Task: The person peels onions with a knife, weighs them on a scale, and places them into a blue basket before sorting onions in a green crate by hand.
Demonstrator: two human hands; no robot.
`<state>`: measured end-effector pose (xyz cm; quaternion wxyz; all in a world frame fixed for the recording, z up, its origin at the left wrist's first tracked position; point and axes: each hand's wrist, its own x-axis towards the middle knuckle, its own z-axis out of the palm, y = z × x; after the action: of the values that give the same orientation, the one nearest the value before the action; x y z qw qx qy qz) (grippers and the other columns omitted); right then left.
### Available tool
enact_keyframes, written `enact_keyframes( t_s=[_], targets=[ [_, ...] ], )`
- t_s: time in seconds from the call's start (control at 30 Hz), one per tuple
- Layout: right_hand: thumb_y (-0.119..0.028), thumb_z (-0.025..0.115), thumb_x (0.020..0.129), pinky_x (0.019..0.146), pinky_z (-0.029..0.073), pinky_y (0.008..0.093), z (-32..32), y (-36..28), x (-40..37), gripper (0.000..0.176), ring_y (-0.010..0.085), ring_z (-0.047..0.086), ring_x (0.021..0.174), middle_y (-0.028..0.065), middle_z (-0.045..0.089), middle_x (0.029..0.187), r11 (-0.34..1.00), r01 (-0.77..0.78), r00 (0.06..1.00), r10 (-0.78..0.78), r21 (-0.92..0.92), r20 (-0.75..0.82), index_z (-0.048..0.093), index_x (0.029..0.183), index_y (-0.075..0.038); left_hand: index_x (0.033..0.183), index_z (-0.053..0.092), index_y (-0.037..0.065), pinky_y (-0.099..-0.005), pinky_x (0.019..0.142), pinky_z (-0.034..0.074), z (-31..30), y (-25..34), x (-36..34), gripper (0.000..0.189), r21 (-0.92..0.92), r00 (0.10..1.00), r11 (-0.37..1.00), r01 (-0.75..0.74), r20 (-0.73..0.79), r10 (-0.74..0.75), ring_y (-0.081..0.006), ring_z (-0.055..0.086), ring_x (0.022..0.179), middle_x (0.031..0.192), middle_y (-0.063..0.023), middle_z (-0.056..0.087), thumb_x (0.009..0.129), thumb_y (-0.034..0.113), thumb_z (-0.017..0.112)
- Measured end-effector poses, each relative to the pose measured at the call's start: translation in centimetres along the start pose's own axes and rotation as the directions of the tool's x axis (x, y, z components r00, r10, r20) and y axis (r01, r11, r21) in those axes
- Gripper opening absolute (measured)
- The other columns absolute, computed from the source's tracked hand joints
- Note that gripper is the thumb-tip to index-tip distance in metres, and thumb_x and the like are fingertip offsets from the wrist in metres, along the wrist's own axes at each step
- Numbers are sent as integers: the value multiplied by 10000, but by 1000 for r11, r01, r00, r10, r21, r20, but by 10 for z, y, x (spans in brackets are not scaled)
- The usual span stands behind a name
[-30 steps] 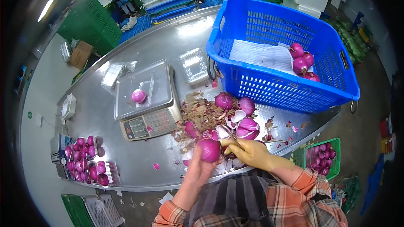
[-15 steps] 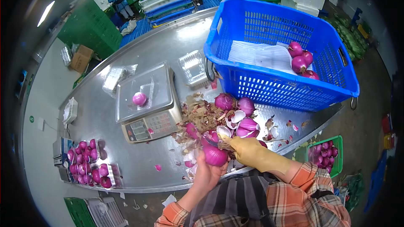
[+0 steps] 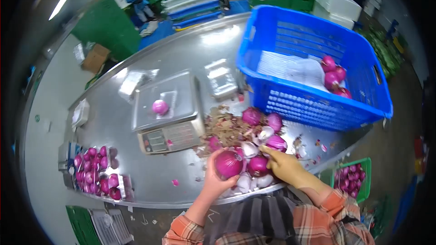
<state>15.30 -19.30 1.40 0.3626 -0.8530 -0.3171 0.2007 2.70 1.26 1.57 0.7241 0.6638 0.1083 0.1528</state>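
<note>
My left hand [image 3: 217,180], bare, is wrapped round a red onion [image 3: 228,164] with a smooth, shiny skin, held over the near edge of the table. To its right, my right hand [image 3: 282,164] wears a tan glove. Its fingers are bent beside another red onion [image 3: 258,166]; what they grip is hidden and slightly blurred. Beyond both hands, more red onions [image 3: 251,116] lie against a heap of dry brown peelings [image 3: 227,127]. Pale and purple skins [image 3: 249,149] are scattered between the hands.
A blue crate [image 3: 313,102] holding several onions stands at the far right. One peeled onion [image 3: 160,107] sits on the weighing scale [image 3: 181,141]. Packed onions [image 3: 93,172] are at left; a green crate of onions [image 3: 364,186] stands below, right of the table.
The right hand has drawn away from the held onion, toward the right; a dark blade seen at it before is out of sight. The left hand has raised and turned the onion. The view shifted slightly.
</note>
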Motion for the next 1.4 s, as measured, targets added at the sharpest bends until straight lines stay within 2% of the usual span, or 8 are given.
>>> enact_keyframes(
  t_s=[0.1, 0.37, 0.63, 0.73, 0.9, 1.03, 1.27, 1.4],
  targets=[
    [-249, 448, 979, 538, 473, 254, -28, -37, -8, 316, 93, 566, 529, 22, 679, 790, 902, -354, 926, 301, 248, 228, 564, 1269, -199, 1338, 317, 69, -368, 999, 436, -43, 6, 29, 827, 279, 981, 953, -117, -118, 155, -235, 478, 1197, 1285, -129, 443, 642, 72, 764],
    [-267, 457, 978, 453, 412, 198, 3, -27, -78, 330, 50, 496, 463, -13, 676, 790, 674, -562, 827, 451, 479, 334, 556, 1290, -225, 1062, 584, 14, -381, 791, 478, -180, 35, 197, 498, 886, 808, 461, -45, -239, 538, -314, 602, 909, 953, -185, 613, 651, 246, 744],
    [-373, 420, 980, 488, 422, 206, 11, -13, -181, 401, 76, 512, 513, -7, 660, 821, 558, -595, 797, 500, 578, 338, 496, 1345, -225, 1086, 552, -41, -324, 587, 495, -295, -35, 294, 483, 901, 986, 411, 138, -166, 32, -174, 585, 614, 820, -132, 636, 842, 358, 674],
    [-375, 419, 982, 541, 438, 211, 15, 4, -219, 408, 87, 511, 523, 6, 666, 828, 528, -588, 786, 552, 613, 279, 496, 1341, -198, 1101, 573, -23, -340, 757, 501, -196, 19, 244, 357, 942, 922, 256, 218, -285, 262, -221, 606, 848, 997, -130, 628, 867, 237, 643],
    [-381, 403, 989, 555, 443, 215, -3, 52, -312, 405, 81, 514, 535, -4, 666, 846, 432, -525, 775, 599, 733, 202, 486, 1352, -221, 1102, 576, -13, -337, 783, 510, 4, 51, 140, 490, 907, 615, 357, -223, -153, 773, -238, 604, 862, 1010, -147, 615, 831, 380, 687],
    [-367, 394, 983, 534, 457, 244, -13, 123, -407, 397, 100, 524, 516, 21, 674, 828, 346, -450, 727, 677, 823, 113, 503, 1332, -214, 1118, 569, -24, -344, 797, 518, 158, 40, 76, 588, 708, 433, 92, -700, 318, 843, -281, 615, 906, 1077, -205, 604, 816, 466, 691],
    [-309, 436, 985, 494, 444, 233, -18, 209, -557, 354, 96, 508, 465, 38, 673, 813, 88, -237, 435, 900, 967, 25, 540, 1305, -199, 1107, 553, -34, -407, 936, 414, 448, -52, -65, 311, 260, 405, 422, -868, 863, 303, -306, 524, 1065, 1168, -187, 548, 820, 64, 625],
    [-252, 474, 986, 474, 445, 232, 26, 236, -593, 316, 89, 512, 470, 80, 681, 791, -176, 81, 285, 947, 981, 147, 571, 1270, -155, 1136, 557, 10, -414, 904, 451, 563, -126, -100, 359, 186, 73, 560, -808, 973, -218, -350, 549, 1042, 1115, -189, 567, 804, 103, 655]
  ],
)
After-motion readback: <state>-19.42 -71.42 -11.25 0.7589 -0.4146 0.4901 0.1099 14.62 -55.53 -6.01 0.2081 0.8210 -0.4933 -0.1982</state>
